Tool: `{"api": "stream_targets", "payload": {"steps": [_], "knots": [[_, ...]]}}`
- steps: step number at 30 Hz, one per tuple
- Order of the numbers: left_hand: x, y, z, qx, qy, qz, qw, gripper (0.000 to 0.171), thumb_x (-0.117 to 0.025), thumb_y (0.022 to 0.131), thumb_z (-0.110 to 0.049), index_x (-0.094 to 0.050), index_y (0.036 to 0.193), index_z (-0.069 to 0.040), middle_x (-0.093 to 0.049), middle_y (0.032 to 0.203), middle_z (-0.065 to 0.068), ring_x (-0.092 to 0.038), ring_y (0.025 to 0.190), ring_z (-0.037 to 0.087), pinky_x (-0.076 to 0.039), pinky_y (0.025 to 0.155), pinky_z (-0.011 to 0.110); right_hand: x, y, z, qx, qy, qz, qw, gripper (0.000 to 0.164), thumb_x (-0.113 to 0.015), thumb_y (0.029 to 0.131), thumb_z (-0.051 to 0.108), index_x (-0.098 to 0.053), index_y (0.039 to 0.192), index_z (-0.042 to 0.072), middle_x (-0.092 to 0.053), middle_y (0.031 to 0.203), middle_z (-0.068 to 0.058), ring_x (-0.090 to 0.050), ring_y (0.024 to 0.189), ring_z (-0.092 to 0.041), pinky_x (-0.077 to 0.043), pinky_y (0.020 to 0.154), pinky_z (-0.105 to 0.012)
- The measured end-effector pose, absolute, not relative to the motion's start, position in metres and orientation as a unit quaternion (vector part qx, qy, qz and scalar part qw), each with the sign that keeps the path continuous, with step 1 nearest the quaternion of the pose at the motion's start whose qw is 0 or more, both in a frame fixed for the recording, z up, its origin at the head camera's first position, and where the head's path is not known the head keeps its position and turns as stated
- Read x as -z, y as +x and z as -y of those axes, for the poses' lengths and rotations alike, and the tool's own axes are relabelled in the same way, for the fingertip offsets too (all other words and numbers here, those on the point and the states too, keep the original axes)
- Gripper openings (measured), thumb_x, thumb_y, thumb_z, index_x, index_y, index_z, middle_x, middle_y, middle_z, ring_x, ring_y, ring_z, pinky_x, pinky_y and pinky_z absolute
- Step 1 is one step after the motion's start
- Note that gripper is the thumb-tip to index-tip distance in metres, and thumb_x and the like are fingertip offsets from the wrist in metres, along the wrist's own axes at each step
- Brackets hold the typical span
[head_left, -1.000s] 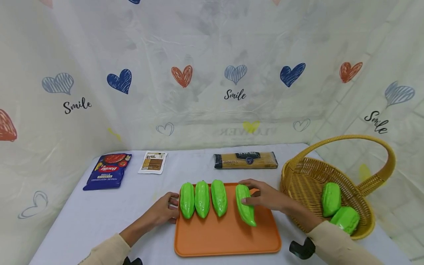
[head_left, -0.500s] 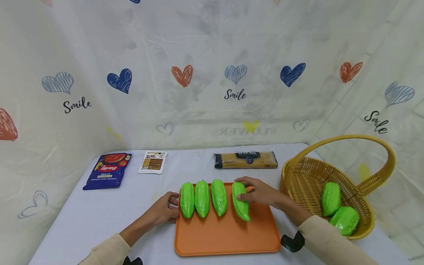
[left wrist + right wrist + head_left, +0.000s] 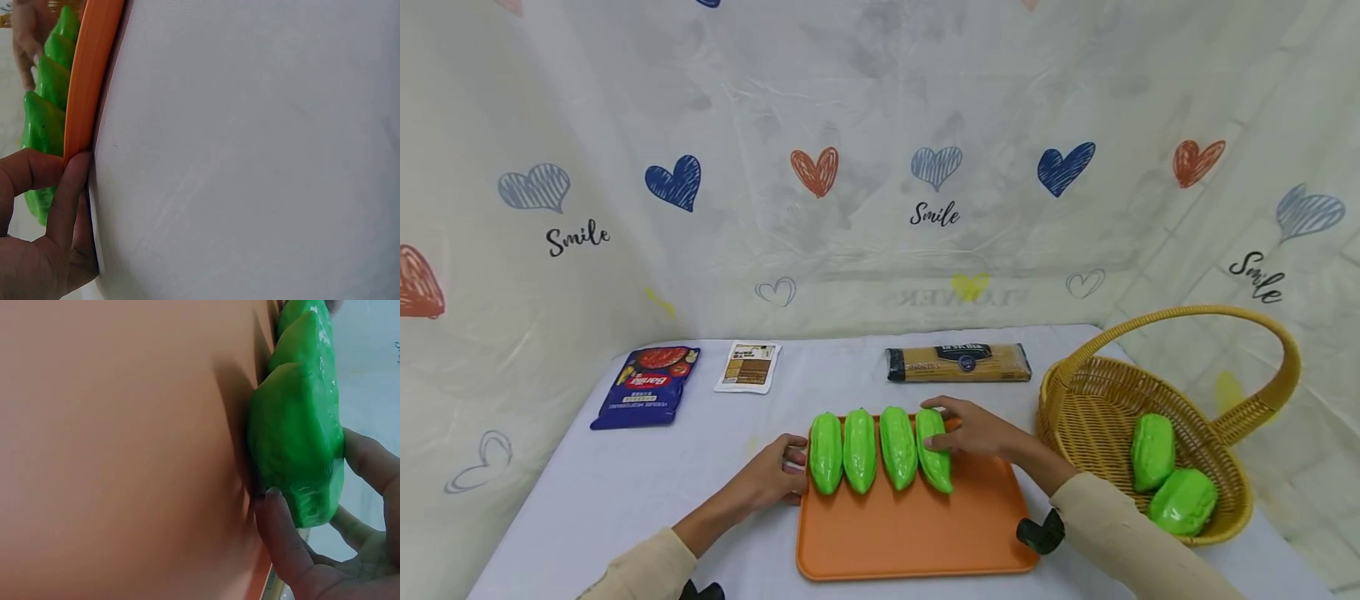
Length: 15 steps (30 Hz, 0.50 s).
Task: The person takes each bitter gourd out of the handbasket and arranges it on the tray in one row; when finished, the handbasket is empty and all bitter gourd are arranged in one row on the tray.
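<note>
An orange tray (image 3: pixel 917 537) lies on the white-covered table. Along its far half, bright green, ridged, gourd-like vegetables stand side by side in a row, among them the leftmost one (image 3: pixel 826 454). My right hand (image 3: pixel 973 432) holds the rightmost green gourd (image 3: pixel 936 467) at its far end. In the right wrist view the thumb (image 3: pixel 278 531) presses this gourd's near side, with fingers round its other side, and it sits close over the tray. At the tray's left rim, my left hand (image 3: pixel 771 473) pinches the edge; the left wrist view shows fingertips right at the orange rim (image 3: pixel 87 94).
A wicker basket (image 3: pixel 1093 383) with a tall handle stands right of the tray, holding two green vegetables (image 3: pixel 1153 450). Behind the tray lies a spaghetti pack (image 3: pixel 958 363). A blue Barilla bag (image 3: pixel 647 387) and a small white-and-brown packet (image 3: pixel 748 367) lie at the back left.
My right hand has slid left with the rightmost gourd, bringing it up beside the third one in the row. My left hand has stayed at the tray's left rim.
</note>
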State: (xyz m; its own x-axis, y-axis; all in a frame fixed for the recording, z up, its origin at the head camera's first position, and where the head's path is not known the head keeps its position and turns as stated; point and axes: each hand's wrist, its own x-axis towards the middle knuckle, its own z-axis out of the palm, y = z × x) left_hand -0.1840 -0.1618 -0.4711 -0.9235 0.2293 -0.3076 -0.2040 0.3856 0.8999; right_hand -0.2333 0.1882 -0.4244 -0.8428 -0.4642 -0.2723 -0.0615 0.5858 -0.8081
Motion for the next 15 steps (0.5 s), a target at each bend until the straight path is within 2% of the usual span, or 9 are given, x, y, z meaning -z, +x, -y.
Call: {"api": "stream_targets", "payload": {"steps": [4, 15], "knots": [[0.4711, -0.1842, 0.1609, -0.552, 0.009, -0.810, 0.197, 0.071, -0.072, 0.077, 0.001, -0.041, 0.140, 0.006, -0.053, 0.116, 0.017, -0.062, 0.094, 0.022, -0.063, 0.071, 0.039, 0.4256, -0.2371, -0.1861, 0.428, -0.161, -0.858, 0.232, 0.070, -0.074, 0.090, 0.027, -0.043, 0.150, 0.007, -0.053, 0.143, -0.021, -0.051, 0.132, -0.039, -0.055, 0.092, -0.045], [0.4716, -0.1840, 0.1608, -0.558, 0.013, -0.806, 0.196, 0.071, -0.069, 0.075, 0.002, -0.040, 0.140, 0.007, -0.053, 0.116, 0.018, -0.061, 0.096, 0.023, -0.063, 0.071, 0.039, 0.4240, -0.2403, -0.1806, 0.412, -0.182, -0.860, 0.239, 0.072, -0.073, 0.091, 0.029, -0.041, 0.151, 0.004, -0.055, 0.140, -0.023, -0.052, 0.130, -0.040, -0.054, 0.096, -0.048]]}}
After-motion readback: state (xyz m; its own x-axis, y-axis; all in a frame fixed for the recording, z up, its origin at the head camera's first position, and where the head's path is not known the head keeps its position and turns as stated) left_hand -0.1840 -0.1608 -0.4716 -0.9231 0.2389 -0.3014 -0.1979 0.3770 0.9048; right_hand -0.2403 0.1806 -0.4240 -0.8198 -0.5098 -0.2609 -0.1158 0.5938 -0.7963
